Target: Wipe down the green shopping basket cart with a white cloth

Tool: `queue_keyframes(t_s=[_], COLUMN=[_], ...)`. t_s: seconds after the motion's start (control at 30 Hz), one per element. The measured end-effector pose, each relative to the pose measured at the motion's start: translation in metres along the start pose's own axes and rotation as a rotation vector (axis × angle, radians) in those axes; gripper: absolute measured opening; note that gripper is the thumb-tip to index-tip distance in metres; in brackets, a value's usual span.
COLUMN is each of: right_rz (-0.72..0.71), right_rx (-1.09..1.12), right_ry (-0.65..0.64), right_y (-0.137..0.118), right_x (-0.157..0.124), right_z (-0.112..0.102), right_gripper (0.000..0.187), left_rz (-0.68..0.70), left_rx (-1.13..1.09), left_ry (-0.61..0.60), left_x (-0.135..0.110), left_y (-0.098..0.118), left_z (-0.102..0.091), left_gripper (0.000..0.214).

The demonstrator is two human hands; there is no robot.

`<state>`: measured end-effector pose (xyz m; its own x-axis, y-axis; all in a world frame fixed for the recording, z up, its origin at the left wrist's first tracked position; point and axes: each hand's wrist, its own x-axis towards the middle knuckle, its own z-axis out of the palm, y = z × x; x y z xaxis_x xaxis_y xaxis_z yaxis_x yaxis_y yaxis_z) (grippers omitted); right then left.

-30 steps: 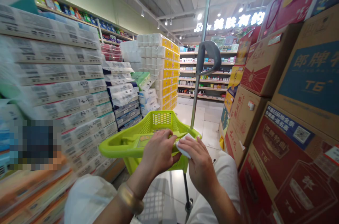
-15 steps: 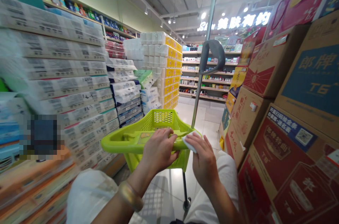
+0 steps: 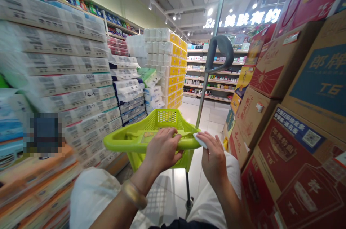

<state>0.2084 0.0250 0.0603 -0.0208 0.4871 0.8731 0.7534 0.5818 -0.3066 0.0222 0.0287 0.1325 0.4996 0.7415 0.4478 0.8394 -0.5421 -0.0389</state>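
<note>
A lime-green shopping cart (image 3: 119,143) stands between my knees, its basket tapering away from me. My left hand (image 3: 163,149) is wrapped over the handle bar near its middle, a gold bangle (image 3: 134,194) on that wrist. At the cart's right corner, my right hand (image 3: 212,155) presses a folded white wipe (image 3: 201,140) against the rim, close to the foot of the metal pole (image 3: 208,84). A grey grip (image 3: 220,53) is fixed higher up the pole. My right palm hides part of the wipe.
Plastic-wrapped tissue packs (image 3: 67,59) are stacked high on the left. Yellow-sided paper roll packs (image 3: 175,70) stand ahead. Cartons (image 3: 292,146) rise close on the right. Stocked shelves (image 3: 213,74) line the far end beyond the tiled floor (image 3: 189,110).
My right hand has slid the wipe a little to the right along the cart's rim, round the corner. My left hand keeps its hold on the handle bar.
</note>
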Motion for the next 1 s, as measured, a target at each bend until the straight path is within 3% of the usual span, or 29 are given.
queue_keyframes(t_s=[0.2,0.43,0.63,0.87,1.0], right_rz=[-0.073,0.058,-0.073,0.074,-0.072], right_rx=[0.075,0.021,0.113,0.101,0.117], right_ry=[-0.082,0.032,-0.075,0.038,-0.05], right_y=[-0.021,-0.001,-0.029,-0.003,-0.018], right_x=[-0.002,0.001,-0.005,0.0,-0.003], right_z=[0.003,-0.001,0.004,-0.003,0.0], right_gripper=[0.046,0.045,0.045,0.037,0.041], left_rz=[0.003,-0.002,0.007,0.004,0.003], left_rx=[-0.006,0.004,0.021,0.044,0.03], left_ry=[0.003,0.0,0.009,0.003,0.015], left_x=[-0.001,-0.002,-0.003,-0.003,-0.003], left_y=[-0.001,-0.001,-0.001,0.001,0.001], left_z=[0.0,-0.002,0.0,-0.001,0.0], left_gripper=[0.024,0.024,0.026,0.026,0.025])
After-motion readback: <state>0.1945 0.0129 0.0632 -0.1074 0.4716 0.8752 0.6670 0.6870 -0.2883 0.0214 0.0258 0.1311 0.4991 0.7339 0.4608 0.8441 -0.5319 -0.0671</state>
